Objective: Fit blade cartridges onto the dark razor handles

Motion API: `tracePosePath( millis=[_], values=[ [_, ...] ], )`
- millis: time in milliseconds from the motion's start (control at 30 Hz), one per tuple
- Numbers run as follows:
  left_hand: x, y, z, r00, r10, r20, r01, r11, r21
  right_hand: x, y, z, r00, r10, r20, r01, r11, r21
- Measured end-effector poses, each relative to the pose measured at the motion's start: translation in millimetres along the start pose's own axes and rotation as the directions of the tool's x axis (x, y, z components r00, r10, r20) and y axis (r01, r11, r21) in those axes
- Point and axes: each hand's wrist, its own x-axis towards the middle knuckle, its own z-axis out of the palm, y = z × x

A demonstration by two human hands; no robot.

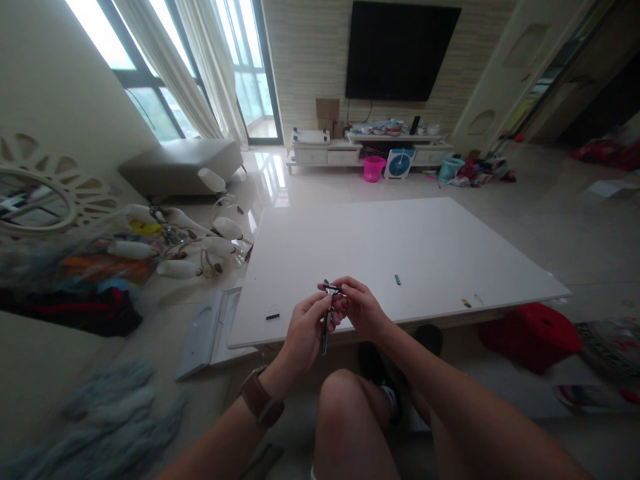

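Over the white table's [360, 240] near edge, I see the left hand [304, 328] wrapped around the handle of what looks like a razor [326, 328]; the right hand's [364, 310] fingertips pinch its head. Head and handle appear joined, though I cannot tell whether firmly, or what remains undone. A black strip [273, 317] lies on the table's left, a green strip [397, 280] right of its middle. I can read no brand or writing.
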Motion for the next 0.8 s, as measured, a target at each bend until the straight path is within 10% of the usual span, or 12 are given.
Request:
tracePosePath(
  millis=[800],
  values=[
    [-0.9,-0.6,0.2,0.999,0.034,0.015,-0.034,0.998,0.045,4.9,2.4,-1.0,0.989,0.028,-0.148,-0.004,0.986,0.165]
  ],
)
